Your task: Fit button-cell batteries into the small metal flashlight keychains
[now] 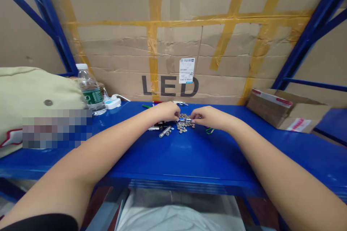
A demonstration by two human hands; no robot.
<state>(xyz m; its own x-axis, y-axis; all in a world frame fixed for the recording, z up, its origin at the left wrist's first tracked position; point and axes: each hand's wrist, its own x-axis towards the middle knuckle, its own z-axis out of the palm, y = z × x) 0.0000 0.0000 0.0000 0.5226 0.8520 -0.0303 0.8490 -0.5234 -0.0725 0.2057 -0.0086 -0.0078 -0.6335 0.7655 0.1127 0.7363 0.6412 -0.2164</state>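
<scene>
Both hands work at the far middle of the blue shelf (189,155). The left hand (166,111) is curled, fingertips down at the left edge of a pile of small silver button cells (184,124). The right hand (210,116) pinches a small blue-and-silver object (189,119) over the pile; its identity cannot be determined. A silver cylinder (165,132) lies just left of the pile. A water bottle (90,90) stands far left, a cardboard box (284,112) far right.
</scene>
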